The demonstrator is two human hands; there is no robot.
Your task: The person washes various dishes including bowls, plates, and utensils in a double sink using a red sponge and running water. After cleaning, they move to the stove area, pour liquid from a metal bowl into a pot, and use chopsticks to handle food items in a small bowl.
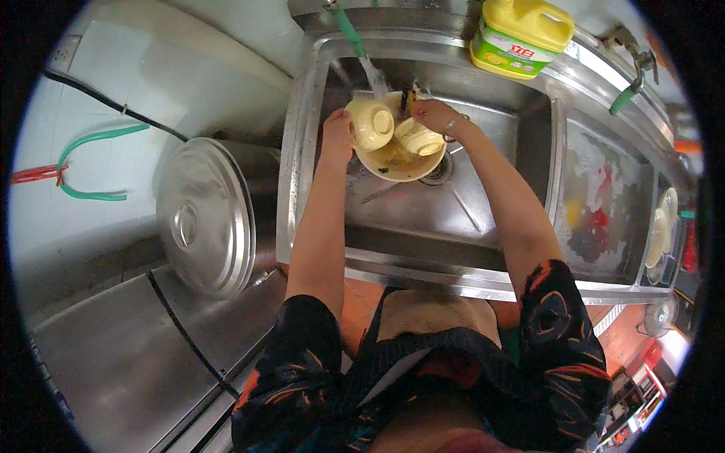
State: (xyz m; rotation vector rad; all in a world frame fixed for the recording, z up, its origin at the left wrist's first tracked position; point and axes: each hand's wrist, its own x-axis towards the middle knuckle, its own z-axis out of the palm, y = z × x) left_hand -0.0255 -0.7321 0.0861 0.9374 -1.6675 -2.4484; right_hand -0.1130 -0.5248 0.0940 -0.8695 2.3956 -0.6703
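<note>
My left hand [338, 136] grips a cream-coloured bowl [368, 127] at its left side. That bowl is tipped over, its foot ring facing right. A smaller cream bowl [420, 136], also tipped with its foot showing, is under my right hand [439, 116], whose fingers close at its upper edge. By those fingertips is a small dark and yellowish item [406, 102], too unclear to name. Both bowls are over a large round basin [399, 172] of cloudy water with green scraps floating in it. Water runs from a green hose [350, 31] beside the left bowl.
The basin stands in a stainless steel sink [419, 221] near its drain [439, 170]. To the right, a second sink compartment [600, 198] holds foamy water. A yellow detergent jug [521, 39] stands on the back ledge. A large lidded metal pot [204, 218] is at left.
</note>
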